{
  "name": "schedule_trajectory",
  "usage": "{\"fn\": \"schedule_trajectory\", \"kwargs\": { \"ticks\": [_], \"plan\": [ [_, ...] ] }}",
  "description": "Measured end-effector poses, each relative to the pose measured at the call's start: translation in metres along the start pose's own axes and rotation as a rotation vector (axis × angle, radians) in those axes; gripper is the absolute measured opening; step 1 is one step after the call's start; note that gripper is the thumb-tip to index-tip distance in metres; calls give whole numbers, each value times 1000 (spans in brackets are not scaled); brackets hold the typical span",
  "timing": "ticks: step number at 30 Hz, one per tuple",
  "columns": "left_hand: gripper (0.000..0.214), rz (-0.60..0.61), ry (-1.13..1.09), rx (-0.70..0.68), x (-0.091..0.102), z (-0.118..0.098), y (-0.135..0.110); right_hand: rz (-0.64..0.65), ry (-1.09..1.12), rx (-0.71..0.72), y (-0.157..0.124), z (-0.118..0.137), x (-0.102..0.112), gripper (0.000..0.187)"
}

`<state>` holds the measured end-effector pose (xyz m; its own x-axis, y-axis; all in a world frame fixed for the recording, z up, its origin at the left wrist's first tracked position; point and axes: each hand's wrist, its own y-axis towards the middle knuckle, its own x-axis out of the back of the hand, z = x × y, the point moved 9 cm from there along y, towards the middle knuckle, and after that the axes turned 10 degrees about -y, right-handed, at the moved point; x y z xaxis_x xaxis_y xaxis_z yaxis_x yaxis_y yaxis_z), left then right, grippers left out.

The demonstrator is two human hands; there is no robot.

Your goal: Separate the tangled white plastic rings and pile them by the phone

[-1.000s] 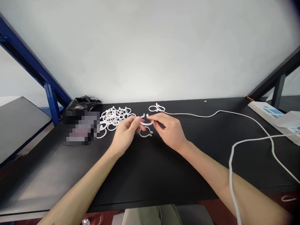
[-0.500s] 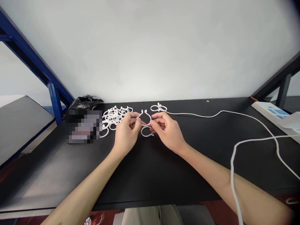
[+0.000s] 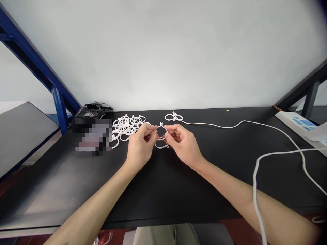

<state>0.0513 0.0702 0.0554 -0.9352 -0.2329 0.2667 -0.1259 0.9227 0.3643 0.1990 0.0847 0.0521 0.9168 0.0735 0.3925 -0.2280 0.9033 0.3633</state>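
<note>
Between my hands is a white plastic snap ring, its two knobbed ends meeting at the top. My left hand pinches its left side with thumb and fingers. On the opposite side my right hand grips it the same way. Just below, another white ring lies on the black table, partly hidden by the held one. A heap of similar white rings lies left of my left hand. Beyond my right hand, near the wall, rest two rings side by side.
A black plastic bag and a blurred-out package sit at the left. A white cable loops across the right side, over my right forearm. A white box with blue markings stands at the right edge, and blue frame bars rise at left.
The held ring's ends were apart and now meet at the top. My hands have come slightly closer together, squeezing the ring.
</note>
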Motion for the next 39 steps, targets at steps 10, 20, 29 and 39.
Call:
{"fn": "schedule_trajectory", "kwargs": {
  "ticks": [10, 20, 29, 39],
  "plan": [
    [14, 100, 112, -24, -7, -1, -2, 109, -61, 7, 5, -6, -3, 20],
    [23, -246, 484, -2, 68, 14, 28, 225, -615, 128, 8, -9, -7, 46],
    [18, -214, 787, 90, 102, 40, 38, 279, -655, 81, 10, -17, -6, 22],
    [27, -242, 908, -85, 87, 18, 32, 150, -441, 93, 12, -6, 2, 21]
  ]
}}
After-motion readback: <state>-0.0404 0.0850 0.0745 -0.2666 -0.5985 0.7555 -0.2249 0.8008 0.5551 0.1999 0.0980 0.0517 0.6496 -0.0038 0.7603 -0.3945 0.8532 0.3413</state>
